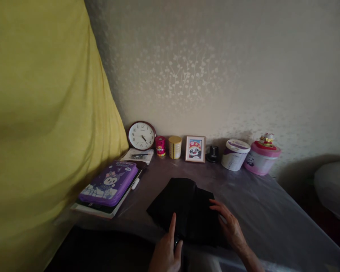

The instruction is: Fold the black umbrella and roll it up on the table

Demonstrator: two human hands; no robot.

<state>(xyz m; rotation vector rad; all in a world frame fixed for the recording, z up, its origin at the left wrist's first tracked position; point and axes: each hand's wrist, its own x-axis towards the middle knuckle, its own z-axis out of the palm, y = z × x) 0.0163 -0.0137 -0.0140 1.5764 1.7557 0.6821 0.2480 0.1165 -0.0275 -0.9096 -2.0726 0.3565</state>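
A folded black cloth (187,207) lies on the table (257,204) near its front edge. My left hand (167,253) rests at the cloth's near edge, index finger stretched forward over it, thumb beside a small dark thing I cannot make out. My right hand (229,224) lies flat on the cloth's right part, fingers spread and pointing left. Neither hand grips anything that I can see.
Along the wall stand a round clock (141,135), a red can (160,146), a yellow can (175,147), a framed panda picture (195,149), a white tub (235,154) and a pink tub (261,157). A purple case (110,183) lies on books at left. Yellow fabric (39,124) hangs at left.
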